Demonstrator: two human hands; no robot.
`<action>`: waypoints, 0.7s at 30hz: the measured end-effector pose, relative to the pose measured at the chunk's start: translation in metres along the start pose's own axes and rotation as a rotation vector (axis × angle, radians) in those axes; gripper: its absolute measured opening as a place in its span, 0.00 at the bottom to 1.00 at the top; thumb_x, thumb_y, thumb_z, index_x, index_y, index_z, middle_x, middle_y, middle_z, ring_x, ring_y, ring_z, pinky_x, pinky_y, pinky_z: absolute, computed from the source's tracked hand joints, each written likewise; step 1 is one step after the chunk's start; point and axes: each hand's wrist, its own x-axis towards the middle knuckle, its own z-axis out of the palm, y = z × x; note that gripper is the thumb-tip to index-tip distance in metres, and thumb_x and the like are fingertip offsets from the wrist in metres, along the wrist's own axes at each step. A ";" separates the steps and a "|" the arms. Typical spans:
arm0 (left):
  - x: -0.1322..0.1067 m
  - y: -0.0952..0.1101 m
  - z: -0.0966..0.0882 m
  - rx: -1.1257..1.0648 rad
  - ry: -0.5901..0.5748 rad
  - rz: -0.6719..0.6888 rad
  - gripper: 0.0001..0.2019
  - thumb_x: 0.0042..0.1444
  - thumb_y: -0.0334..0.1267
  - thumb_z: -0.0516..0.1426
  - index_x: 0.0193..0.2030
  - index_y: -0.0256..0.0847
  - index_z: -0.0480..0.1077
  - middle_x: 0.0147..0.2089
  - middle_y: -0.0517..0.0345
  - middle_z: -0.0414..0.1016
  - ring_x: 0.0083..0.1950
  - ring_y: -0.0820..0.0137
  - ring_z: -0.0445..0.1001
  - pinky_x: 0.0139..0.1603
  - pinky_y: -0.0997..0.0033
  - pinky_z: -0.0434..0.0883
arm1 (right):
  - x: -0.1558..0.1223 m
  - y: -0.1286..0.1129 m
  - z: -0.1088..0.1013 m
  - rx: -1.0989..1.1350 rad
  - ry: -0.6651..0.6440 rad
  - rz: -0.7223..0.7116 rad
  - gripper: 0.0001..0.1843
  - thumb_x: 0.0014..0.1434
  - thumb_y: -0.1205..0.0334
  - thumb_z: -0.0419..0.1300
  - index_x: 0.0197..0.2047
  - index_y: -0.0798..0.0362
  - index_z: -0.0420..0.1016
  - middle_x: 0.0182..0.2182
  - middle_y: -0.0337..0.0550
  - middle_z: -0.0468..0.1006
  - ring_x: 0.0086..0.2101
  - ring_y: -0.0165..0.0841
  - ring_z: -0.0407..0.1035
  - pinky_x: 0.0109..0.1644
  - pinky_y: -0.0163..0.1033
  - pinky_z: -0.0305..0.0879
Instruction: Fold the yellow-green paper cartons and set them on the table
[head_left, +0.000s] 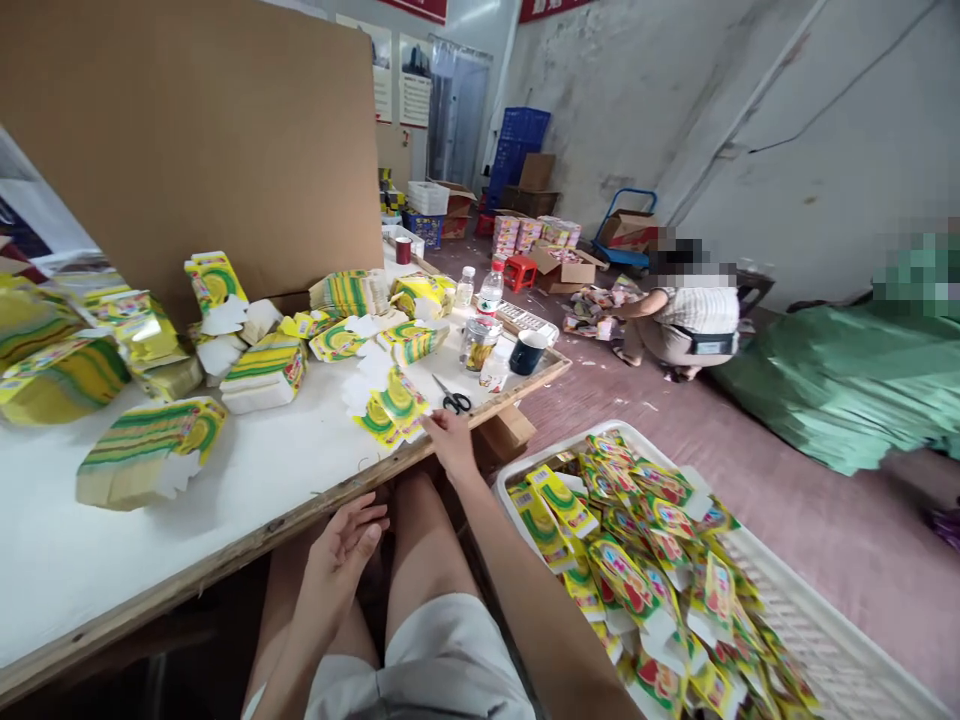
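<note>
My right hand [451, 443] is at the table's front edge, its bent fingertips closed on the near edge of a flat yellow-green carton [403, 398]. Another yellow carton [377, 420] lies partly under that one. Over my lap, just below the edge, my left hand [345, 545] holds nothing; its palm is turned up and the fingers are loosely curled and apart. Black-handled scissors [456, 402] lie close behind my right hand. Fanned stacks of flat cartons [150, 450] spread across the left of the white table [45, 560].
To my right stands a white plastic tray [847, 640] heaped with packed cartons and sachets [645, 570]. A dark mug [527, 353], a tin [478, 345] and bottles [491, 288] crowd the table's right corner. A person [697, 310] crouches beyond, near a green tarp [847, 370].
</note>
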 end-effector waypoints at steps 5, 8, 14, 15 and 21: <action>0.010 0.012 0.006 -0.375 -0.082 0.099 0.30 0.54 0.53 0.62 0.61 0.44 0.67 0.62 0.43 0.72 0.61 0.52 0.71 0.61 0.51 0.68 | -0.080 0.010 -0.002 0.377 -0.165 0.097 0.22 0.60 0.44 0.60 0.34 0.58 0.74 0.26 0.40 0.75 0.24 0.28 0.66 0.29 0.34 0.64; 0.011 0.017 0.011 -0.451 -0.119 0.050 0.26 0.50 0.54 0.64 0.54 0.44 0.74 0.56 0.45 0.78 0.59 0.52 0.73 0.58 0.55 0.71 | -0.120 0.017 0.007 0.509 -0.225 0.172 0.24 0.52 0.41 0.65 0.34 0.57 0.75 0.26 0.41 0.75 0.23 0.26 0.63 0.27 0.33 0.59; 0.003 0.019 0.014 -0.408 -0.139 -0.020 0.22 0.45 0.49 0.68 0.46 0.41 0.78 0.46 0.46 0.84 0.50 0.53 0.79 0.49 0.60 0.76 | -0.137 0.015 0.007 0.523 -0.194 0.085 0.20 0.54 0.48 0.67 0.45 0.51 0.76 0.35 0.43 0.79 0.34 0.34 0.70 0.37 0.36 0.65; 0.003 0.019 0.014 -0.397 -0.129 -0.021 0.21 0.45 0.48 0.69 0.45 0.41 0.78 0.45 0.46 0.84 0.49 0.53 0.80 0.48 0.61 0.76 | -0.136 0.013 0.005 0.461 -0.184 0.043 0.19 0.55 0.48 0.66 0.45 0.51 0.76 0.38 0.44 0.80 0.37 0.35 0.71 0.40 0.36 0.66; 0.004 0.012 0.018 -0.309 -0.003 -0.019 0.16 0.50 0.48 0.66 0.40 0.39 0.77 0.38 0.51 0.84 0.42 0.58 0.82 0.40 0.65 0.77 | -0.139 0.008 0.005 0.271 -0.130 0.000 0.15 0.58 0.50 0.62 0.31 0.55 0.76 0.25 0.38 0.75 0.26 0.30 0.65 0.30 0.33 0.62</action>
